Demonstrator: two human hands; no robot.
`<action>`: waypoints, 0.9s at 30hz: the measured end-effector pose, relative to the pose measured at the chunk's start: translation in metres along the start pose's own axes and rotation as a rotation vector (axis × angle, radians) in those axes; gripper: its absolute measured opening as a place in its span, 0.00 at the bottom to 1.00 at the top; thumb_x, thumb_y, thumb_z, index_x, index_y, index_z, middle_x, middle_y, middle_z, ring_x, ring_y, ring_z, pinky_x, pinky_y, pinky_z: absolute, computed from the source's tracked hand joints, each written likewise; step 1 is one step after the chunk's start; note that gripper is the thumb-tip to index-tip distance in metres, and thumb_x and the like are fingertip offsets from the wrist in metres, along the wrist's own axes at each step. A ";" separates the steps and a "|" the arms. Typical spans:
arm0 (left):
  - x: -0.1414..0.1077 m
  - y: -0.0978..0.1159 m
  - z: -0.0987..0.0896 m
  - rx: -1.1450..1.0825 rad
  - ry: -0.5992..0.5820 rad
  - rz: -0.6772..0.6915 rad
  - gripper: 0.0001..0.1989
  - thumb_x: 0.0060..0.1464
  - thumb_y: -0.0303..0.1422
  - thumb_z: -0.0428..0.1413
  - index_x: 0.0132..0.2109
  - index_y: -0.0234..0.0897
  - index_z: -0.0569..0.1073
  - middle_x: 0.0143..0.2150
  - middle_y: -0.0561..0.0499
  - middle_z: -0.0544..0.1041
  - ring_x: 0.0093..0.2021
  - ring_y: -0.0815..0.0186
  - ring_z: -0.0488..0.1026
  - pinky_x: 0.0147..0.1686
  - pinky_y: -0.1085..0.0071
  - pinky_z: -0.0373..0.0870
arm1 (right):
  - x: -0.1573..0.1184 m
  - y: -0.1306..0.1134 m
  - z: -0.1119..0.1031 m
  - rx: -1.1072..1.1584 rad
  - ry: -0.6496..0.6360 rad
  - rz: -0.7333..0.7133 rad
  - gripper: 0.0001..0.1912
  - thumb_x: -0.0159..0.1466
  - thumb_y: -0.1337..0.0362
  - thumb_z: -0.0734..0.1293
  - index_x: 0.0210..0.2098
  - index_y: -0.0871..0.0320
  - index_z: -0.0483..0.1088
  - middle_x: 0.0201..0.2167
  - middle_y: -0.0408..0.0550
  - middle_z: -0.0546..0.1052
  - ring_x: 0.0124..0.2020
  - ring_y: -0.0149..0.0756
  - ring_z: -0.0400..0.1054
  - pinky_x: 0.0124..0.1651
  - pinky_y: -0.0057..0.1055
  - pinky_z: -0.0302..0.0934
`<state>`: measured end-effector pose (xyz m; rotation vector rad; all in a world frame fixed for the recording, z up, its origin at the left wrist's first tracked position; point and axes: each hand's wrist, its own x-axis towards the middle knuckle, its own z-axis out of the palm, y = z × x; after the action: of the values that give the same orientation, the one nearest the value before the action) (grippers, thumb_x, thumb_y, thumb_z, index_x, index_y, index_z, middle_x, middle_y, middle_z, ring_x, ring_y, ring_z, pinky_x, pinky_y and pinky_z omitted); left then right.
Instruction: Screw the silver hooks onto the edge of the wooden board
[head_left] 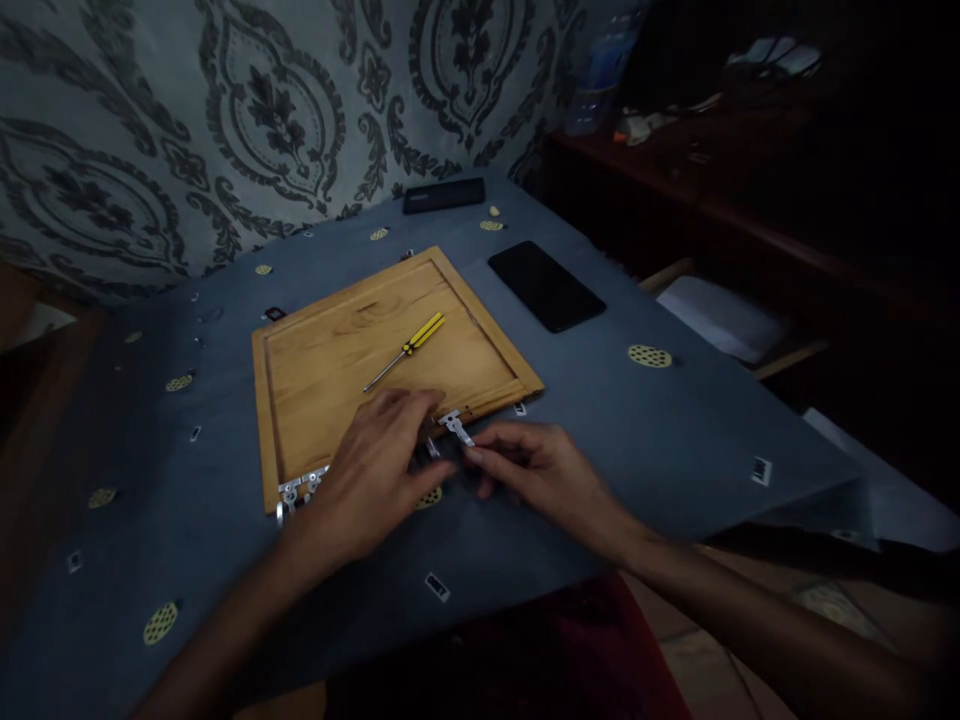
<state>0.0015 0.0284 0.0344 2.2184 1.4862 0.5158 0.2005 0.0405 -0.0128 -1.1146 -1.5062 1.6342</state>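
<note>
A framed wooden panel (337, 350) lies flat on the cloth-covered table. At its near edge my right hand (532, 465) pinches a silver metal cabinet hinge (454, 426) between thumb and fingers. My left hand (382, 460) rests over the same edge, fingers curved and thumb apart. A small shiny metal part (433, 448) shows in the gap between its thumb and fingers; whether they touch it I cannot tell. More metal hinge hardware (300, 485) sits at the panel's near left corner, partly hidden by my left wrist. On the panel lies a yellow-handled screwdriver (409, 348).
A black phone (546, 286) lies right of the panel, and a dark case-like object (444, 195) stands by the patterned wall. To the right are a dark wooden cabinet (592, 160) with a plastic bottle (596, 80) and an open drawer (791, 358).
</note>
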 end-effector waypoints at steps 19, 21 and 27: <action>0.007 0.005 0.016 0.098 -0.005 -0.080 0.26 0.56 0.32 0.65 0.59 0.37 0.65 0.53 0.44 0.78 0.55 0.53 0.73 0.55 0.54 0.69 | 0.009 0.002 -0.005 -0.147 -0.128 -0.059 0.13 0.68 0.60 0.62 0.28 0.58 0.70 0.18 0.36 0.68 0.15 0.24 0.62 0.23 0.24 0.57; 0.007 0.005 0.016 0.101 -0.009 -0.090 0.26 0.56 0.32 0.65 0.58 0.38 0.65 0.53 0.44 0.78 0.55 0.53 0.73 0.55 0.54 0.68 | 0.010 0.002 -0.005 -0.152 -0.134 -0.060 0.13 0.68 0.60 0.62 0.29 0.58 0.70 0.18 0.36 0.68 0.14 0.24 0.63 0.22 0.24 0.56; 0.007 0.008 0.019 0.157 0.006 -0.099 0.28 0.56 0.32 0.65 0.60 0.38 0.63 0.53 0.44 0.78 0.55 0.52 0.73 0.55 0.52 0.66 | 0.006 0.002 -0.008 -0.185 -0.105 -0.089 0.11 0.69 0.60 0.62 0.37 0.58 0.74 0.27 0.41 0.77 0.15 0.25 0.66 0.22 0.25 0.60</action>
<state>0.0201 0.0295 0.0232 2.2475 1.6819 0.3867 0.2052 0.0495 -0.0154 -1.0554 -1.7788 1.5378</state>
